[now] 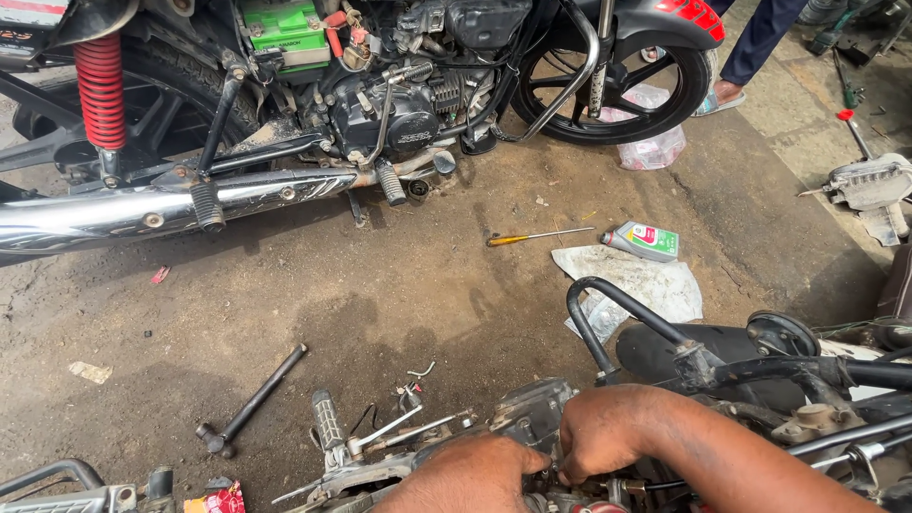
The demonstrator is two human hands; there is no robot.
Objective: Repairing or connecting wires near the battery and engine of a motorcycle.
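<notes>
Both my hands work close together on a motorcycle engine (532, 413) at the bottom of the head view. My left hand (480, 470) rests curled on the engine's top, low in the frame. My right hand (608, 432) is closed over a small part beside it, fingers pinched downward. What either hand grips is hidden by the fingers. A black crash guard bar (608, 318) curves up just behind my right hand. A footpeg (328, 423) and a silver lever (385, 432) stick out left of my left hand.
A second motorcycle (380, 104) stands across the dirt floor with a chrome exhaust (142, 214) and red spring (100, 90). A yellow-handled screwdriver (537, 236), a grey oil bottle (644, 240), a crumpled sheet (636, 280) and a T-handle wrench (252, 399) lie about. Another person's sandalled foot (727, 93) is at top right.
</notes>
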